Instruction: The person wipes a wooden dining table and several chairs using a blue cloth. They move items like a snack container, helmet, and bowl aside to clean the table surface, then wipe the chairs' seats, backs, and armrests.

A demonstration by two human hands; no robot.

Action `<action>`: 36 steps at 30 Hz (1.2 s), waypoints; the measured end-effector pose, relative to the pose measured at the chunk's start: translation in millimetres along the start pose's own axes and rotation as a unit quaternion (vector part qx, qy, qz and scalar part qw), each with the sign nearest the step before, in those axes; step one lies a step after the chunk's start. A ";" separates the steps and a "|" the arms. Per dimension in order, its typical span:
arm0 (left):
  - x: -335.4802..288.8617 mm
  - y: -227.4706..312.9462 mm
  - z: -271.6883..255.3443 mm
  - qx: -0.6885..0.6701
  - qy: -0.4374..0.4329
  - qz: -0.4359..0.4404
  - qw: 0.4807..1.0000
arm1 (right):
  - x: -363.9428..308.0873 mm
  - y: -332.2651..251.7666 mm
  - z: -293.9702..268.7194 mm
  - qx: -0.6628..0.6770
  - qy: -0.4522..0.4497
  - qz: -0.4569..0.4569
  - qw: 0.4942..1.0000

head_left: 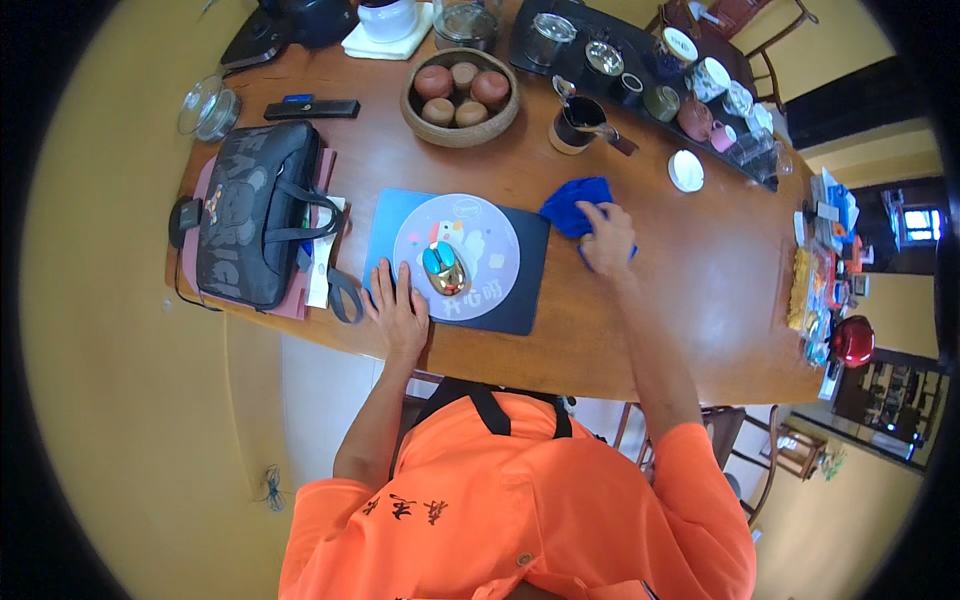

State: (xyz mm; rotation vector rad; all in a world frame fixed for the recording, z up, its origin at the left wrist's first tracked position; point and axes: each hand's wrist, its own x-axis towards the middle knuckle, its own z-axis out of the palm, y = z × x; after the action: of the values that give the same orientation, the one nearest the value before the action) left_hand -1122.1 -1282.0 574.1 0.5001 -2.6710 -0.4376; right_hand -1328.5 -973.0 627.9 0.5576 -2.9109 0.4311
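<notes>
My right hand (pixel 608 240) presses on a crumpled blue cloth (pixel 574 205) on the wooden table, its fingers bent over the cloth's right side. My left hand (pixel 398 308) lies flat with fingers spread, at the lower left of a dark blue desk mat (pixel 533 262). A round pale mouse pad (pixel 497 240) with a cartoon print rests on that mat, close by my left fingertips. On the pad sits a computer mouse (pixel 444 268) with turquoise buttons and a shiny gold body. Neither hand touches the mouse.
Left of the mat lies a dark bag (pixel 255 215) on a pink folder. Beyond stand a woven bowl (pixel 425 128) of round reddish and brown objects, a dark cup of tools (pixel 572 128) and a white dish (pixel 686 170). A black tray (pixel 640 70) carries several cups and pots.
</notes>
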 end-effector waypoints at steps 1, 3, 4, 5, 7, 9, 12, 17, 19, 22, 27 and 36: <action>1.8 0.2 0.8 0.003 0.000 0.004 1.000 | -1.5 -14.7 13.1 -0.089 -0.033 0.014 0.995; -2.7 -4.7 0.7 0.014 0.002 0.000 1.000 | -19.2 -31.4 14.7 -0.094 -0.022 -0.044 0.994; -11.7 -4.5 -2.1 0.021 -0.006 0.001 1.000 | -40.2 -32.2 7.6 -0.085 -0.029 -0.076 0.993; -6.2 -4.4 -1.1 0.023 -0.003 0.003 1.000 | -53.6 -32.4 0.3 -0.080 -0.026 -0.112 0.990; 0.8 -1.9 2.2 0.025 0.000 0.009 1.000 | -123.4 -37.0 -13.6 -0.071 -0.049 -0.140 0.986; -4.6 -5.6 1.4 0.037 -0.003 0.005 0.999 | -191.4 -40.3 -32.9 -0.017 -0.136 -0.182 0.974; -6.9 -6.1 -1.0 0.024 0.000 0.005 1.000 | -241.7 -7.2 -71.4 0.073 -0.205 -0.212 0.953; -7.8 -6.0 -2.8 0.035 0.008 0.006 0.999 | -247.0 117.6 -71.2 -0.040 -0.072 0.047 0.996; -6.7 -5.1 0.4 0.033 0.008 0.010 0.999 | -211.0 131.9 -59.7 -0.132 0.032 0.202 0.970; -2.0 0.5 4.0 0.041 -0.019 0.019 0.999 | -172.6 117.9 -36.2 -0.066 0.058 0.105 0.991; -14.6 -12.4 -6.7 -0.084 0.028 -0.006 0.996 | -173.9 1.5 -37.2 0.088 -0.044 -0.190 0.977; -175.8 43.9 -45.1 0.027 0.040 -0.331 0.942 | -296.0 298.9 -146.8 0.032 0.053 0.093 0.994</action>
State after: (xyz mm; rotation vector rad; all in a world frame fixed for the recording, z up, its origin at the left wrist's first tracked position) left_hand -963.8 -1183.0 574.8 1.4107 -2.3793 -0.5080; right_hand -1156.9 -561.8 634.2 0.2613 -2.8663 0.5600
